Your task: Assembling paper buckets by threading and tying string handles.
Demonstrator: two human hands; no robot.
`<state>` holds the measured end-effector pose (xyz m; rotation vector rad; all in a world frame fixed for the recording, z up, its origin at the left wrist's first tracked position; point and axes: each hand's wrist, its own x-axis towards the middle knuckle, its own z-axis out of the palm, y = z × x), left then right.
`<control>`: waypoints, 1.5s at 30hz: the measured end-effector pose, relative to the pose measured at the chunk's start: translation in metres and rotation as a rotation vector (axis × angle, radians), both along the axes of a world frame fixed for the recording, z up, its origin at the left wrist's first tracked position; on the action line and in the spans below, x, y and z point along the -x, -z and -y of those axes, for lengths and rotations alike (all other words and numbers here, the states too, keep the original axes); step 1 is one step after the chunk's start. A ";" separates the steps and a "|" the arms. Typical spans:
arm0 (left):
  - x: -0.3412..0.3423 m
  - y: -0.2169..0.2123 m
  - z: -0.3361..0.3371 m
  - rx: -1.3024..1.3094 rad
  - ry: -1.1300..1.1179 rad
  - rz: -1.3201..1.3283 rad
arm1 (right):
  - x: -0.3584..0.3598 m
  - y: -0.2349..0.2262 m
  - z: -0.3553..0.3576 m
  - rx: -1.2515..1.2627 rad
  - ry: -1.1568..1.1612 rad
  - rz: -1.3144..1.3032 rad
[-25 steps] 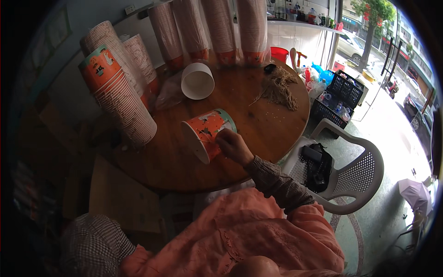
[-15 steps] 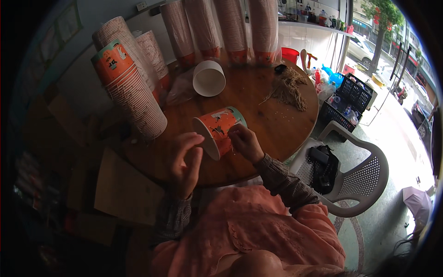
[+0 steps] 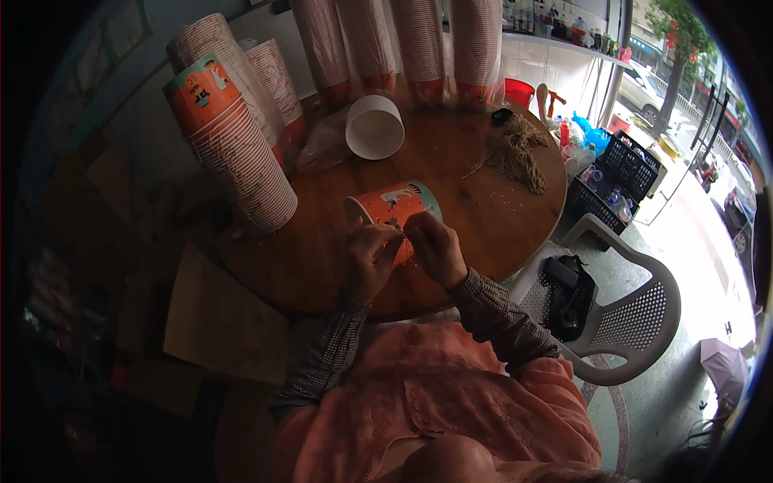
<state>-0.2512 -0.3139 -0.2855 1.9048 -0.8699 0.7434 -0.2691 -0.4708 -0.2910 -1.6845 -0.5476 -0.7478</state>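
Note:
An orange paper bucket [image 3: 392, 201] with a green base band and animal prints lies on its side on the round wooden table. Over its near side, my left hand [image 3: 373, 253] and my right hand [image 3: 436, 248] meet at the fingertips, both pinched. A thin string [image 3: 409, 256] shows at their fingers, its strands hanging against the orange wall. Part of the bucket's rim is hidden behind my left hand. A tangled bundle of tan strings [image 3: 519, 157] lies at the table's right side.
A white-lined paper bucket [image 3: 375, 129] lies farther back, its mouth toward me. At left leans a tall stack of nested orange buckets [image 3: 241, 161] with strings on it. Plastic-wrapped bucket stacks [image 3: 419, 48] line the back. A grey plastic chair [image 3: 620, 314] stands at right, near black crates [image 3: 616, 173].
My left hand has moved right from beside the bucket's rim, and its open fingers have closed in a pinch against my right fingertips. The view has shifted slightly.

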 end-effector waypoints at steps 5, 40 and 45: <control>-0.003 0.003 -0.004 -0.075 -0.046 0.108 | 0.004 -0.010 -0.002 -0.096 -0.117 -0.169; -0.073 -0.018 -0.038 0.088 0.347 -0.925 | -0.062 -0.063 0.005 -0.397 -0.344 -0.307; -0.071 -0.026 -0.039 -0.038 0.331 -0.845 | -0.057 -0.072 -0.014 -0.360 -0.291 -0.187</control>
